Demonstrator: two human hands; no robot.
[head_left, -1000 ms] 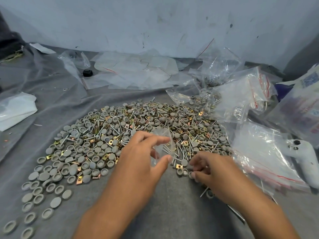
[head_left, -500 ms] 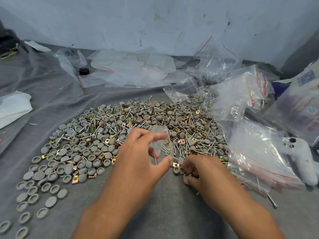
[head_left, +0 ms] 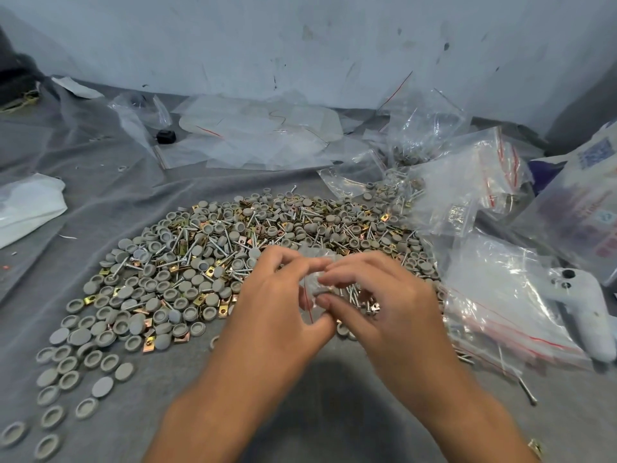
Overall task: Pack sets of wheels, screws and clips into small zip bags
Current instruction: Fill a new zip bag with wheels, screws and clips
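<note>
Between both hands, over the near edge of the pile (head_left: 253, 259): small zip bag (head_left: 315, 279), pinched by left hand (head_left: 277, 315) and right hand (head_left: 384, 305), contents blurred, mostly hidden by fingers. Beneath the wrists, bare grey cloth (head_left: 327, 412). Right of the grip, bags (head_left: 500, 295) crowding close.

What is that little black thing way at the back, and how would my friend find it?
Start at the big pile of grey wheels, screws and gold clips on the grey cloth, then look past it toward the wall, to the flat clear plastic bags. By their left edge sits a small black knob-like cap. It is the only black piece among see-through plastic.
</note>
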